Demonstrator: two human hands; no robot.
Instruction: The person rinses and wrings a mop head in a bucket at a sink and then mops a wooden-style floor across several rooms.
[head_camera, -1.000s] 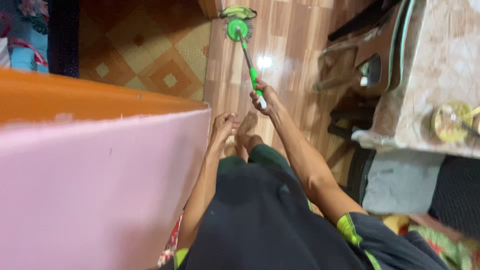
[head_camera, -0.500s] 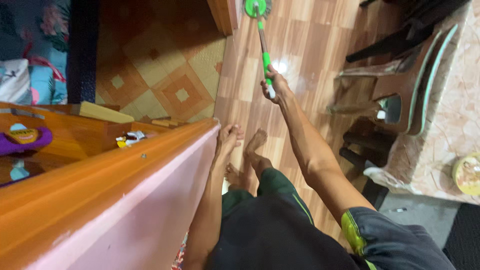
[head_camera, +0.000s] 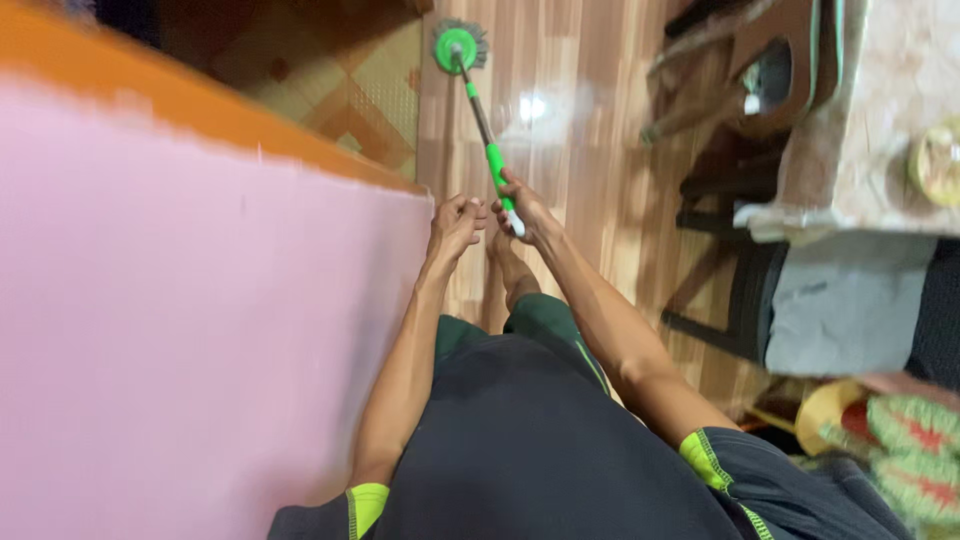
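The right hand is clenched round the near end of a mop, fingers wrapped over its smooth green grip just above the white end cap. The left hand hangs just beside it, fingers loosely curled and holding nothing; whether it touches the pole cannot be told. From the grip a thin, dark metal pole slants far and left to the mop head, a round green plastic disc fringed with grey strands, resting on the floor. The floor is glossy, wood-patterned planks with a bright light reflection just right of the pole. Left of the head lies a woven mat with a diamond pattern. A flat pink wall with an orange top edge fills the left. On the right stands a bench under a marbled cloth, with a brown plastic chair tucked against it.
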